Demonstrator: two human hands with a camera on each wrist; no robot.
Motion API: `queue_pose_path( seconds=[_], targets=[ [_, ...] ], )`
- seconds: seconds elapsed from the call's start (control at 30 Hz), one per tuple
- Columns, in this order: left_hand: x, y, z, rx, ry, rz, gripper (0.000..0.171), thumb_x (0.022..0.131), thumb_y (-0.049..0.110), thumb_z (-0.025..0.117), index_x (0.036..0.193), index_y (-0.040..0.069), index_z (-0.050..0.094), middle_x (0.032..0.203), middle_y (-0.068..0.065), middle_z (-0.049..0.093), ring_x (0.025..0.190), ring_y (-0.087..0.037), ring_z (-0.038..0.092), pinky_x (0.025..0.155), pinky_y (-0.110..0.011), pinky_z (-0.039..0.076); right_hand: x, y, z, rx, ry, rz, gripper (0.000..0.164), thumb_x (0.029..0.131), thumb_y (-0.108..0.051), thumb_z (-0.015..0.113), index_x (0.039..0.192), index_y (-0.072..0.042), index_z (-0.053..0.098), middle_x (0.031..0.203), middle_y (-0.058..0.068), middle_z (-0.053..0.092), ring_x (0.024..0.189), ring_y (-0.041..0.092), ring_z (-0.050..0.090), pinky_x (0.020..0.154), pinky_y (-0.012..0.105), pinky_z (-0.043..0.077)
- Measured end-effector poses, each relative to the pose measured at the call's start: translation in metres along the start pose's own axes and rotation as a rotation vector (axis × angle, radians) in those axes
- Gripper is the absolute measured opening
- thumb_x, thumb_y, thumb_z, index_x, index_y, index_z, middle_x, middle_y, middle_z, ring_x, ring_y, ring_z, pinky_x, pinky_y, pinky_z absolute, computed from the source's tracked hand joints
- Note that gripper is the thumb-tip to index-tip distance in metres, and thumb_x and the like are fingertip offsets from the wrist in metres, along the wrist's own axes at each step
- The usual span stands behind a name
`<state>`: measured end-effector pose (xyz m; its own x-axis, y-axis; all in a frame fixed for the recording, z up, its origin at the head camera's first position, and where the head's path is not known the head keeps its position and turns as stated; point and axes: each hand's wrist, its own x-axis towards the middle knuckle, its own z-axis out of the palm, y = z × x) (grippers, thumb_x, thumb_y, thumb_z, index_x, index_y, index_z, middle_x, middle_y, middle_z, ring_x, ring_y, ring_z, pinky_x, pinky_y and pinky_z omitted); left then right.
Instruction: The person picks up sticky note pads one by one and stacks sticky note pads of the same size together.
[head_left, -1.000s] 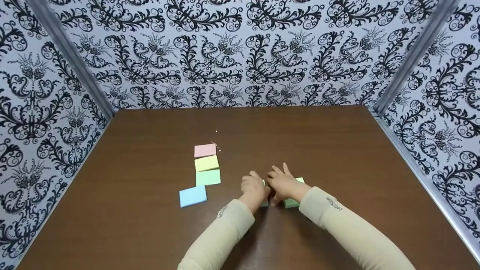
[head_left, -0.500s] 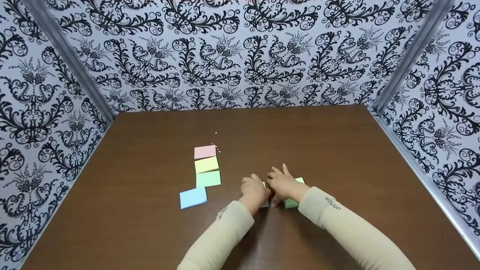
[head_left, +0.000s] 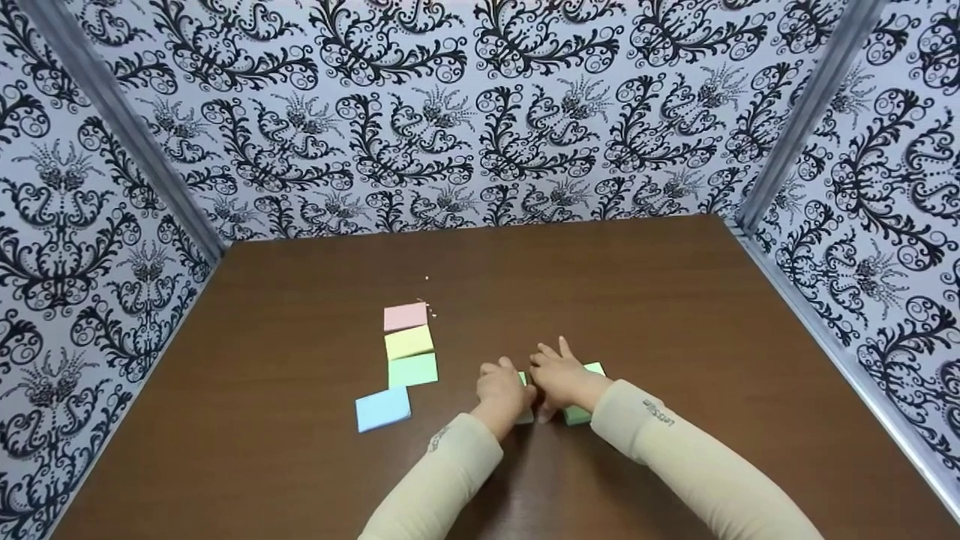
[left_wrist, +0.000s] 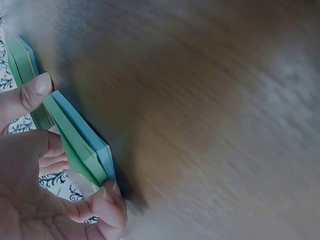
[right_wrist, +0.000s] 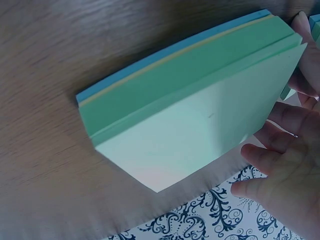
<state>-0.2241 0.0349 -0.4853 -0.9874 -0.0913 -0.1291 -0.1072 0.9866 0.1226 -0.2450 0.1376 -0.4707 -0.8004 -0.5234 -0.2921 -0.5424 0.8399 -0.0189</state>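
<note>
My left hand (head_left: 501,394) grips a small stack of sticky note pads (left_wrist: 77,137), green over blue, seen edge-on in the left wrist view. Immediately to its right, my right hand (head_left: 566,379) is spread, its thumb reaching down between this stack and a thicker one. That thicker stack of pads (right_wrist: 200,110) stands on the table under the right wrist, green above a thin yellow layer and a blue base. In the right wrist view, the right fingers (right_wrist: 262,157) extend loosely past its far end. The hands cover most of the left stack from above.
Left of the hands lie a pink pad (head_left: 406,317), a yellow pad (head_left: 409,343) and a green pad (head_left: 412,370) in a column, with a blue pad (head_left: 383,409) below. White crumbs (head_left: 429,305) dot the brown table (head_left: 660,300). Patterned walls (head_left: 480,120) enclose it.
The head view has tilted up slightly, so the table appears lower in the frame. Both hands and the pads keep nearly the same places relative to each other.
</note>
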Motion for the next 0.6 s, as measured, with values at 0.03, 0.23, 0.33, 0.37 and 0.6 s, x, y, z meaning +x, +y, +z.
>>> queue_pose_path(
  seconds=[0.03,0.23,0.33,0.37,0.6],
  targets=[
    [0.000,-0.001,0.000,-0.009,-0.001,-0.001,0.050,0.081,0.045,0.061,0.104,0.003,0.048,0.089,-0.021,0.048,0.067,-0.021,0.058,0.060,-0.032,0.052,0.000,0.000,0.000,0.000,0.000,0.000,0.075,0.062,-0.041,0.079,0.121,0.000,0.057,0.138,0.016,0.042,0.136,0.032,0.023,0.108,0.057,0.005],
    [0.000,-0.002,0.003,-0.048,0.018,0.005,0.050,0.080,0.043,0.063,0.105,0.002,0.049,0.089,-0.021,0.049,0.067,-0.023,0.059,0.061,-0.033,0.052,0.000,0.000,0.000,-0.003,-0.003,-0.002,0.076,0.062,-0.042,0.079,0.121,0.000,0.056,0.138,0.016,0.042,0.136,0.033,0.024,0.107,0.057,0.006],
    [-0.001,-0.003,0.003,-0.049,0.020,0.009,0.050,0.080,0.044,0.062,0.104,0.002,0.049,0.089,-0.021,0.049,0.066,-0.023,0.059,0.060,-0.033,0.052,0.000,0.000,0.000,0.004,-0.005,-0.004,0.076,0.062,-0.042,0.079,0.121,0.000,0.056,0.138,0.016,0.041,0.136,0.032,0.023,0.107,0.057,0.005],
    [-0.001,-0.003,0.003,-0.052,0.020,0.011,0.050,0.081,0.044,0.062,0.105,0.002,0.049,0.089,-0.021,0.049,0.066,-0.023,0.059,0.060,-0.033,0.052,0.000,0.000,0.000,0.008,-0.004,-0.005,0.076,0.062,-0.041,0.080,0.121,0.000,0.056,0.138,0.016,0.042,0.136,0.032,0.023,0.107,0.057,0.005],
    [0.000,-0.012,-0.007,-0.148,-0.077,-0.002,0.064,0.085,0.046,0.058,0.123,-0.002,0.039,0.100,-0.023,0.047,0.070,-0.025,0.061,0.064,-0.033,0.052,-0.001,0.001,0.000,0.011,0.003,-0.008,0.075,0.062,-0.044,0.079,0.120,-0.001,0.057,0.138,0.015,0.041,0.136,0.035,0.021,0.106,0.059,0.004]
  ],
)
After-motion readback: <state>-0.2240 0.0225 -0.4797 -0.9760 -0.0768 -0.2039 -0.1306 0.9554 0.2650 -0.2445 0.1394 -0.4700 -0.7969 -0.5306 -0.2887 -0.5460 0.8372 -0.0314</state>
